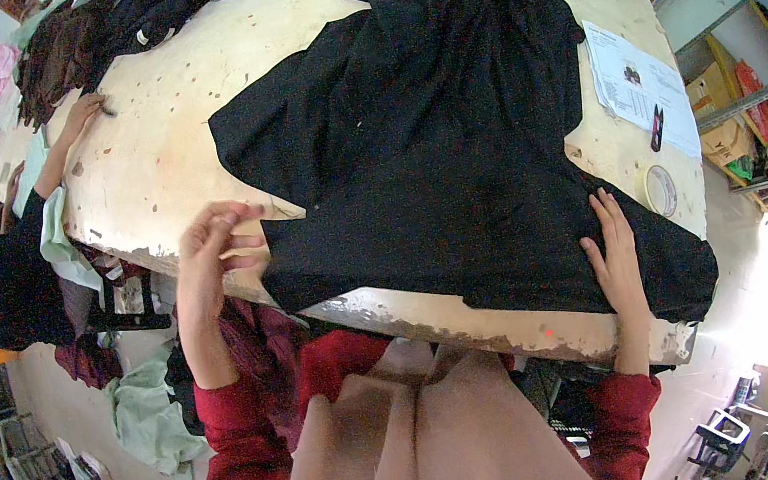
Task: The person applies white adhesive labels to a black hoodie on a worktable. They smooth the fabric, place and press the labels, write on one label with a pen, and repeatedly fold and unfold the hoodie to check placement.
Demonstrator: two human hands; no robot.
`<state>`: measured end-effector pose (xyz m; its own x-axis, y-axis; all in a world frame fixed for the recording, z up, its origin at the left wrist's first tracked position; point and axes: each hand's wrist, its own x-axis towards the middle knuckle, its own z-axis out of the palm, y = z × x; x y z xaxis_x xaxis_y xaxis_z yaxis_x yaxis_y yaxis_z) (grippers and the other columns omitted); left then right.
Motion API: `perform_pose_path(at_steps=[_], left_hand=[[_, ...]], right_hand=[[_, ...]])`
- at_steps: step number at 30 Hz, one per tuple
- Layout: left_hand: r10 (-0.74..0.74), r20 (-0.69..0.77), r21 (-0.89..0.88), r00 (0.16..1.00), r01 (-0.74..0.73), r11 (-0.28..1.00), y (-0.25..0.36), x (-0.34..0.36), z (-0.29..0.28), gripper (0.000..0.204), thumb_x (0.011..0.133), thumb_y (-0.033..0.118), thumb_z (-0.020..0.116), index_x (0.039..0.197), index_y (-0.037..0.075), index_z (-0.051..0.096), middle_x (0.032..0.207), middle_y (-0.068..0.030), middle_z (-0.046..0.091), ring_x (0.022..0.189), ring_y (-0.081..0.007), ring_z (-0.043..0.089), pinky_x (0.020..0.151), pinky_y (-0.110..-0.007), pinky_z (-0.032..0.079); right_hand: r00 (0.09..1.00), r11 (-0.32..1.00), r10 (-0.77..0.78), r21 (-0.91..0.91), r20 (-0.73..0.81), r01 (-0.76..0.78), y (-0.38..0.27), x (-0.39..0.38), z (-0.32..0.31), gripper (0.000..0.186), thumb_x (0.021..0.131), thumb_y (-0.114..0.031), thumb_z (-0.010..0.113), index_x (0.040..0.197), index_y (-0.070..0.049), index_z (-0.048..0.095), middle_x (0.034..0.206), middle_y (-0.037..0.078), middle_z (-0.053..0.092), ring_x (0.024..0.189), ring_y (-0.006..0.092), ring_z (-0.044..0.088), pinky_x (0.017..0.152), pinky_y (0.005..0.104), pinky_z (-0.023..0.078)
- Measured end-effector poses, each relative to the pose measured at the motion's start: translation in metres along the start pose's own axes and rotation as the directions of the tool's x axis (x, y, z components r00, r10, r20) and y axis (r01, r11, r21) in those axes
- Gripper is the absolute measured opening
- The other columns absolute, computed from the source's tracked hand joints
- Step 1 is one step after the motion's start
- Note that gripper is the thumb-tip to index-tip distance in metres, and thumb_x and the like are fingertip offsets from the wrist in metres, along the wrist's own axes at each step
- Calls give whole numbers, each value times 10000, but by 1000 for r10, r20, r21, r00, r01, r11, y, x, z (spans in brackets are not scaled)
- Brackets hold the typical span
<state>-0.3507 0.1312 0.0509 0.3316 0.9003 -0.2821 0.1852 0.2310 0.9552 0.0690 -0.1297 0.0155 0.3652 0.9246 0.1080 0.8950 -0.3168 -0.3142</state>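
Observation:
A large piece of black fabric [424, 173] with cut, angular edges lies spread and wrinkled over the table. Flat on its right part rests my right hand [616, 258], fingers stretched out and pressing the cloth. My left hand [214, 247] is raised just beside the fabric's left edge. Its fingers are bent but apart, and I see nothing held in them. The cloth's near edge runs along the table's front rim, and its right corner hangs over the table edge.
The pale, worn table [161, 165] has a chipped front edge. To the right are printed papers [630, 80], a small black-and-red tool [657, 127] and a tape roll [660, 190]. Dark garments [73, 53] are heaped far left, near another person's hand [83, 115]. Light green cloth [158, 411] lies on the floor.

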Motion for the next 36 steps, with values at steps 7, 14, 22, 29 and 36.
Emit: perform_pose_path(at_steps=[7, 14, 22, 29, 36], left_hand=[[484, 167, 480, 859, -499, 721, -12, -55, 29, 530, 748, 98, 644, 1261, 50, 519, 1348, -170, 479, 1208, -287, 463, 1027, -410, 371], [672, 450, 705, 589, -696, 138, 8, -36, 90, 322, 716, 112, 722, 1035, 142, 682, 1038, -1, 681, 977, -204, 618, 944, -389, 428], [653, -253, 770, 714, -260, 583, 5, -8, 66, 375, 859, -32, 594, 1218, 27, 506, 977, -172, 647, 864, -239, 626, 773, -323, 480], [650, 623, 643, 436, -758, -107, 23, 4, 81, 318, 757, -5, 573, 1054, 109, 571, 1094, -58, 624, 1003, -271, 613, 1017, -454, 440], [665, 694, 483, 274, -863, -148, 9, -22, 67, 152, 739, 118, 651, 880, 76, 612, 1037, -84, 653, 963, -252, 636, 973, -464, 464]], right_hand=[[996, 954, -29, 296, -88, 54, -69, -4, -13, 214, 810, -60, 682, 1022, -70, 655, 1138, 113, 608, 1104, 312, 556, 957, 398, 430], [880, 893, -421, 69, -220, 444, -141, 4, 36, 267, 762, -179, 737, 988, -98, 621, 941, 80, 607, 912, 273, 584, 801, 403, 452], [887, 861, -439, 216, -143, 461, -139, 24, 21, 281, 779, -49, 668, 1053, -77, 615, 974, 67, 624, 927, 259, 600, 816, 384, 463], [849, 833, -491, 182, -194, 523, -160, 26, 39, 257, 774, -25, 683, 1019, -48, 605, 1044, 102, 634, 924, 260, 627, 770, 344, 501], [727, 721, -677, 90, -115, 687, -128, 23, 0, 283, 770, -156, 589, 1038, -70, 605, 1147, 127, 599, 1010, 290, 610, 840, 380, 524]])
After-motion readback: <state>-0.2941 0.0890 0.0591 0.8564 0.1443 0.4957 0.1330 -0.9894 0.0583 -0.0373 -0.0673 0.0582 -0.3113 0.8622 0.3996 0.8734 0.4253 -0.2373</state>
